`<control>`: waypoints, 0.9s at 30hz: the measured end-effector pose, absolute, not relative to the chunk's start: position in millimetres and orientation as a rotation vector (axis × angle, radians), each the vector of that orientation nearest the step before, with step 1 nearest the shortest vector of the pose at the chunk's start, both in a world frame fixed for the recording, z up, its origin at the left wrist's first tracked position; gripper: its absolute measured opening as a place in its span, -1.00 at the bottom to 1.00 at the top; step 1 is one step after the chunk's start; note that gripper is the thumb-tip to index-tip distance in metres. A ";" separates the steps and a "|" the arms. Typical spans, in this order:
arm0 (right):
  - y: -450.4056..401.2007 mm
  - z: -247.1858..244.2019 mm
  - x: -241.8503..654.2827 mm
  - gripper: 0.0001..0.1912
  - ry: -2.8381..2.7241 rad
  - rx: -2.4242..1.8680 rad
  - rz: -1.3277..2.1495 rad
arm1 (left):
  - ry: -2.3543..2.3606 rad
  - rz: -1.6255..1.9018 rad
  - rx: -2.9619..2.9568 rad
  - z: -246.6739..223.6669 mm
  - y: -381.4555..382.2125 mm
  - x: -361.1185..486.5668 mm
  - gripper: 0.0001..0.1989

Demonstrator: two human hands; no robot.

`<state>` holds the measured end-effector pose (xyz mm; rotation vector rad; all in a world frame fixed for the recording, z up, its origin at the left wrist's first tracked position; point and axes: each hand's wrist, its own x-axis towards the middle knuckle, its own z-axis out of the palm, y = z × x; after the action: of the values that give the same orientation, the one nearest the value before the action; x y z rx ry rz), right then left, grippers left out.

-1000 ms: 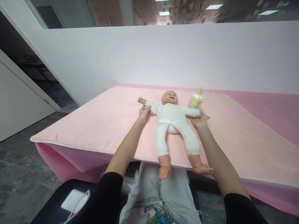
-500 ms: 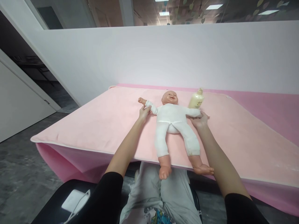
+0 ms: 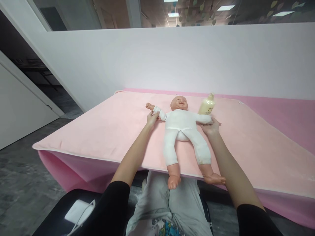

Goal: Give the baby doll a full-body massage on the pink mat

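A baby doll (image 3: 180,121) with a white cloth body lies on its back on the pink blanket (image 3: 103,131), its feet hanging past the near edge. My left hand (image 3: 152,118) is closed around the doll's arm on the left, near the sleeve, with the doll's fist showing beyond it. On the other side my right hand (image 3: 211,127) grips the end of the doll's other arm, whose hand is mostly hidden. Just behind that arm stands a pale yellow pump bottle (image 3: 207,105).
A white wall (image 3: 172,59) with a window above rises behind the table. To the lower left, a black chair (image 3: 56,209) carries a white device (image 3: 78,211) with a cable. The person's legs (image 3: 169,203) are under the table's near edge.
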<state>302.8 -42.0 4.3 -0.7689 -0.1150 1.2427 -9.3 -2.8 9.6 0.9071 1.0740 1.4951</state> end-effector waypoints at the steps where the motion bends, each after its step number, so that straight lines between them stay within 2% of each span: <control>1: -42.2 4.6 302.7 -0.75 -0.115 -0.763 1.244 | 1.075 1.495 0.906 9.2 -2.4 -9.4 -0.72; 27: -41.8 2.1 304.3 -0.76 -0.151 -0.715 1.259 | 1.027 1.503 0.949 5.3 -0.6 -10.4 -0.78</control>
<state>304.3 -41.8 2.1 -0.7145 -0.1511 1.2586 -10.4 -0.6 5.3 0.9488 1.0269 1.5028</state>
